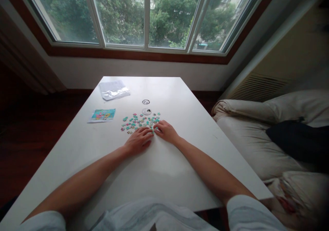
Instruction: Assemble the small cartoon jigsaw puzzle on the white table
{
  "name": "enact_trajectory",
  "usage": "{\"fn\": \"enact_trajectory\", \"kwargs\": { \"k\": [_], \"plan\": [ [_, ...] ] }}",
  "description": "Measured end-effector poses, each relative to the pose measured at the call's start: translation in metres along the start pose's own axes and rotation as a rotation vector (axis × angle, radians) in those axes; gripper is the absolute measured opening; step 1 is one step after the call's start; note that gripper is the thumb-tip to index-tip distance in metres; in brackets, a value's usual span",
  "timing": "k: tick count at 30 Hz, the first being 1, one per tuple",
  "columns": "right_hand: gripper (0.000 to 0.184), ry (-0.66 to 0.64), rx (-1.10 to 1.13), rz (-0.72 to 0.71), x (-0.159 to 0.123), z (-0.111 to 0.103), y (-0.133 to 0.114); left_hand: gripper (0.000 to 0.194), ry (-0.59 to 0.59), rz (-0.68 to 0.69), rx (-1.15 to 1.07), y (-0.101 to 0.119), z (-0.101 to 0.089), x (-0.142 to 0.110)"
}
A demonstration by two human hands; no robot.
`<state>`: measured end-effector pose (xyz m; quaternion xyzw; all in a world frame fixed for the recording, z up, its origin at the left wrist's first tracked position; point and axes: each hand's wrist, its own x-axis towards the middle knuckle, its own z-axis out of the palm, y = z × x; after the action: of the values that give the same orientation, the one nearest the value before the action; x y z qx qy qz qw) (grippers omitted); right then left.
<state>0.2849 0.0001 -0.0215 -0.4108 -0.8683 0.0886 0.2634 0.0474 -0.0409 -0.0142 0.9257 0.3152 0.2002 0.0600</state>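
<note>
Several small teal and pink puzzle pieces (137,121) lie scattered on the white table (180,148). My left hand (138,140) rests palm down at the near edge of the pile, fingers curled together over pieces. My right hand (166,131) sits beside it, fingertips pressed on a piece at the pile's right edge. The two hands nearly touch. What lies under the fingers is hidden.
A colourful picture card (102,115) lies left of the pieces. A clear plastic bag (113,89) is at the far left of the table. Two round cable holes (146,107) sit behind the pile. A cushioned sofa (269,135) stands to the right, windows ahead.
</note>
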Motion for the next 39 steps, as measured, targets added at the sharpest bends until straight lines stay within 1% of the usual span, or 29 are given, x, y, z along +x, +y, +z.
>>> {"fn": "enact_trajectory", "kwargs": {
  "k": [3, 7, 9, 11, 15, 17, 20, 23, 26, 30, 33, 39],
  "plan": [
    [0.012, 0.008, -0.015, 0.015, 0.001, 0.001, 0.001, 0.031, -0.014, 0.008, -0.018, -0.001, -0.001, 0.001],
    [0.008, 0.004, -0.001, 0.019, 0.001, 0.000, 0.005, 0.031, -0.040, 0.029, -0.055, -0.002, -0.003, 0.001],
    [0.009, -0.001, 0.016, 0.001, 0.001, 0.000, 0.007, 0.032, -0.035, 0.014, -0.062, -0.003, -0.004, 0.001],
    [0.012, 0.022, 0.043, -0.001, 0.001, 0.000, 0.009, 0.032, -0.021, -0.012, -0.055, -0.006, -0.003, 0.000],
    [0.019, 0.095, 0.114, 0.077, 0.001, 0.000, 0.013, 0.034, 0.006, -0.043, -0.035, -0.011, -0.001, -0.001],
    [0.017, 0.088, 0.144, 0.089, 0.001, -0.001, 0.014, 0.035, 0.005, -0.046, -0.039, -0.012, 0.000, -0.001],
    [0.008, 0.062, 0.170, 0.087, 0.002, -0.002, 0.014, 0.036, 0.001, -0.042, -0.045, -0.012, 0.000, -0.001],
    [0.012, 0.098, 0.160, 0.155, 0.002, -0.003, 0.014, 0.037, 0.009, -0.047, -0.033, -0.012, 0.001, -0.001],
    [0.010, 0.128, 0.122, 0.205, 0.002, -0.003, 0.016, 0.037, 0.035, -0.072, -0.018, -0.011, 0.000, -0.001],
    [0.013, 0.070, 0.061, 0.172, 0.001, -0.001, 0.018, 0.040, 0.046, -0.097, -0.017, -0.011, 0.000, -0.002],
    [0.014, 0.055, 0.049, 0.174, 0.000, 0.001, 0.019, 0.040, 0.033, -0.097, -0.021, -0.011, 0.000, -0.002],
    [0.002, 0.088, 0.076, 0.134, 0.001, 0.001, 0.019, 0.038, 0.020, -0.098, -0.018, -0.013, 0.001, -0.002]
  ]
}}
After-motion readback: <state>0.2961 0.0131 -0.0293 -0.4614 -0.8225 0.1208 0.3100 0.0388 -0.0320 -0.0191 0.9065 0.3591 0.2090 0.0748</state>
